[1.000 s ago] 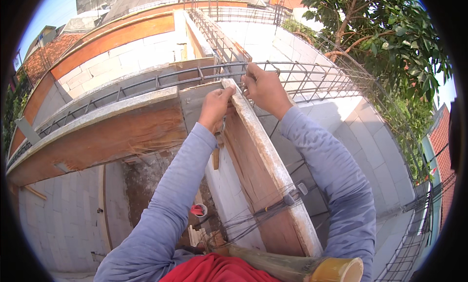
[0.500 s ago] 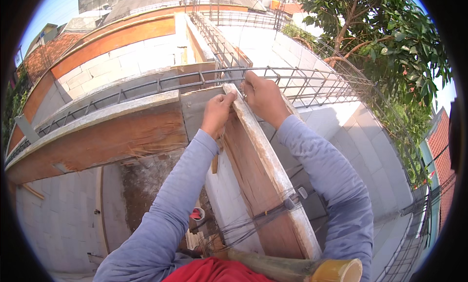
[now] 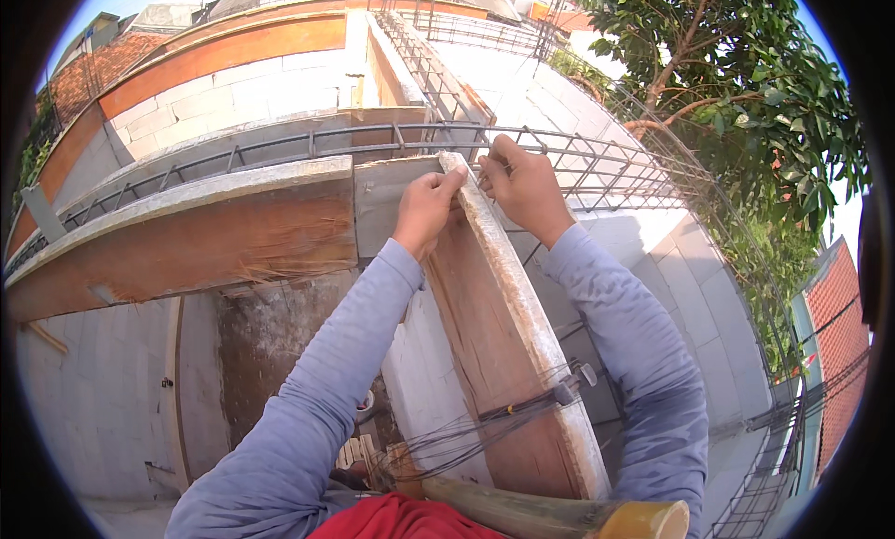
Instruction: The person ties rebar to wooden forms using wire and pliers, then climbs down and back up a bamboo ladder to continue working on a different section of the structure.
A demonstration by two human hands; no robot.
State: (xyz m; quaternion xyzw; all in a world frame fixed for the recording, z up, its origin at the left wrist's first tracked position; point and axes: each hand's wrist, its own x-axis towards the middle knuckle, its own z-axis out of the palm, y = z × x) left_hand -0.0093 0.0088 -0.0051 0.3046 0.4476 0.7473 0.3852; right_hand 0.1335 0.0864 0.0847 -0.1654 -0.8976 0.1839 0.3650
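Note:
My left hand (image 3: pixel 427 211) is closed round the far end of a long, pale-edged wooden board (image 3: pixel 524 308), its thumb on the top edge. Just right of that end, my right hand (image 3: pixel 527 189) is curled in a pinch beside the bars of a steel rebar cage (image 3: pixel 326 145). Whatever its fingertips hold is too small to make out. Lower on the board, a bundle of thin dark wire (image 3: pixel 485 421) hangs across its side. A grey metal tool head (image 3: pixel 571 388) rests on the top edge by the wire.
A bamboo pole (image 3: pixel 522 511) lies close to my body. Left stands an orange-brown formwork panel (image 3: pixel 186 245) above a deep drop to the floor. Block walls (image 3: pixel 695 287) and more rebar are on the right, with a leafy tree (image 3: pixel 709 73) behind.
My right hand has lowered slightly from the rebar, fingers still pinched. My left hand keeps its grip on the board end. The whole view has shifted a little.

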